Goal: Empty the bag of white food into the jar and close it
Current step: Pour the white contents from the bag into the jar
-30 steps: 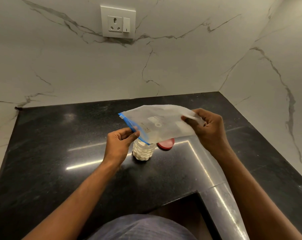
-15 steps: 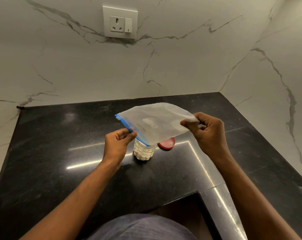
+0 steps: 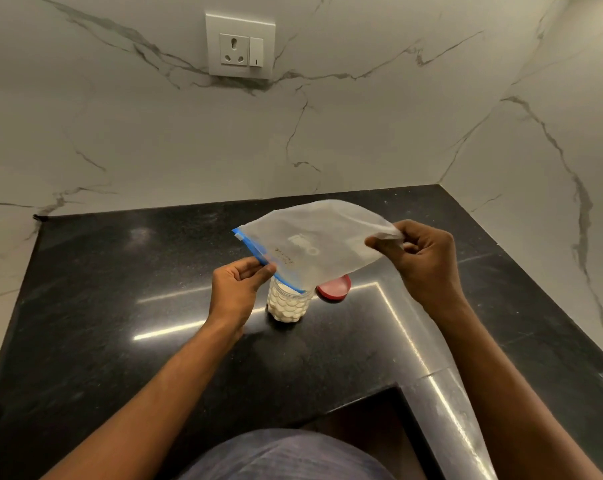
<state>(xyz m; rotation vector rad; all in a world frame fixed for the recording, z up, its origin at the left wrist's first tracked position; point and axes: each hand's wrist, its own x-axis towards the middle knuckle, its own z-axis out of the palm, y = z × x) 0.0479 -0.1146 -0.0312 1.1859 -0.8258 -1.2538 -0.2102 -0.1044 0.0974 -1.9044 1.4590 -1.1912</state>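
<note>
A clear zip bag [image 3: 322, 242] with a blue seal strip hangs tilted above the jar, its blue mouth pointing down at the jar's opening. The bag looks flat and nearly empty. My left hand [image 3: 239, 285] pinches the blue mouth edge on the left. My right hand [image 3: 421, 256] pinches the bag's raised bottom corner on the right. The small clear jar [image 3: 288, 304] stands upright on the black counter [image 3: 120, 306], filled with round white pieces, with no lid on it. Its red lid [image 3: 334, 289] lies flat on the counter just right of the jar, partly hidden by the bag.
The black counter meets marble walls at the back and right. A white socket and switch plate [image 3: 240, 46] sits on the back wall. The counter's front edge has an inward notch [image 3: 379, 410] near my body.
The bag has been lifted slightly and its right end raised and puffed up; my right hand shifted a little right and up. The jar and lid have not moved.
</note>
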